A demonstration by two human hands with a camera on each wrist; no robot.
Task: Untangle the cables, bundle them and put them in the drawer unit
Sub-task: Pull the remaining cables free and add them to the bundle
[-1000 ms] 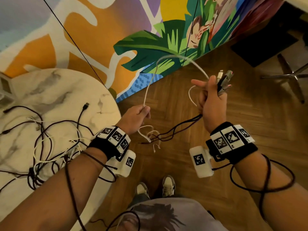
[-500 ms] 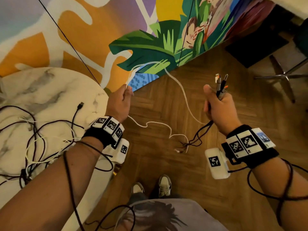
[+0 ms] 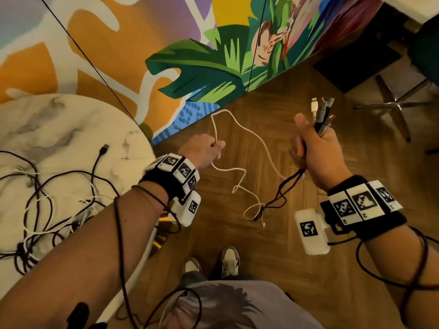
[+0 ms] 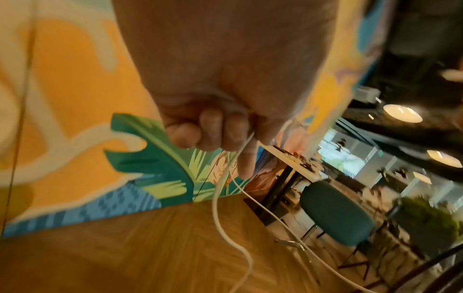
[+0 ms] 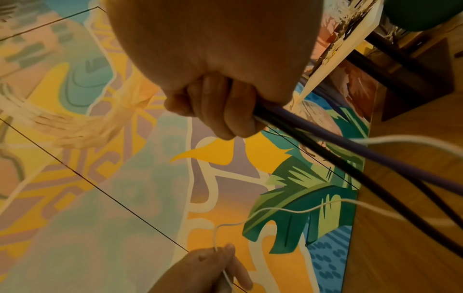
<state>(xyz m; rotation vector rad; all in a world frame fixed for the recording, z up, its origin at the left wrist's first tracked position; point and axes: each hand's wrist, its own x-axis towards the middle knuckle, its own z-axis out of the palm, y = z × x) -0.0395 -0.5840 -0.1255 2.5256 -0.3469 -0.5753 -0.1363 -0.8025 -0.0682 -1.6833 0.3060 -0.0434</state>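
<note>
My right hand [image 3: 316, 148] grips a bunch of cables [image 3: 322, 115] with their plug ends sticking up; black and purple leads [image 5: 375, 158] hang down from the fist. My left hand [image 3: 206, 148] pinches a thin white cable [image 3: 240, 129], which loops up over the floor, runs across to the right hand and dangles below in a tangle with the black leads [image 3: 259, 210]. The left wrist view shows the fingers [image 4: 213, 134] curled around the white cable [image 4: 218, 208]. The drawer unit is not in view.
A round marble table [image 3: 59, 129] at the left carries a pile of tangled black and white cables [image 3: 47, 205]. A painted wall [image 3: 166, 43] stands behind. A chair base [image 3: 392, 105] and dark desk are at the right. My shoes [image 3: 228, 260] stand on the wooden floor.
My left hand has come back down and toward the middle along the white cable after rising to the left. The right hand has stayed up with the cable bunch, and the white loop now sags lower.
</note>
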